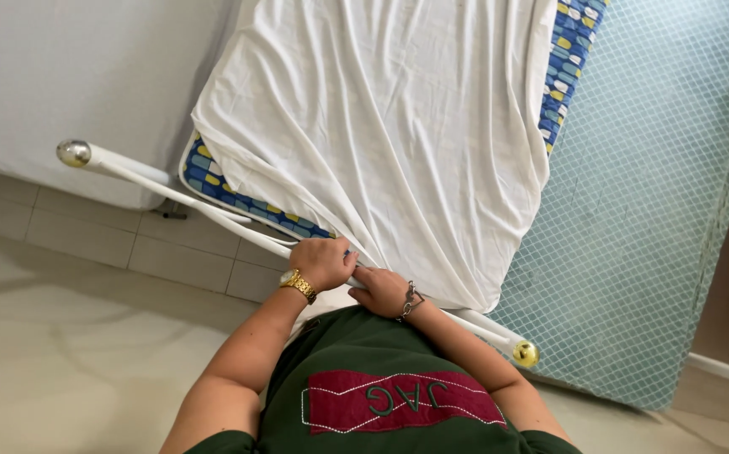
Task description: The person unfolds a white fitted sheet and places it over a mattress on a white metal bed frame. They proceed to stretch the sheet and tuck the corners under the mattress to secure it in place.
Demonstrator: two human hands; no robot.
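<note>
Metal rail (213, 214): white tube; ran from a silver ball cap (73, 152) at far left to a gold ball cap (525, 353) at lower right, along the near end of the ironing board (213, 181).
Floor (61, 336): pale tiles; lay left of the board and under the rail's left end.
Left hand (324, 262): wore a gold wristwatch (298, 286); was clenched over the rail near its middle, knuckles up, at the board's near edge; whether cloth was caught inside the fist could not be told.
Right hand (379, 291): wore a chain bracelet (410, 300); lay just beside the left, touching it; fingers pressed on the sheet's lower edge at the rail, partly hidden by the left hand, so its grasp could not be told.
White sheet (381, 126): creased; covered most of the board, its lower corner hanging past the near edge towards the rail's right end.
Board cover (568, 67): blue, white and yellow pattern; showed along the right edge and the near left corner.
Teal quilted mattress (659, 210): stood right of the board.
</note>
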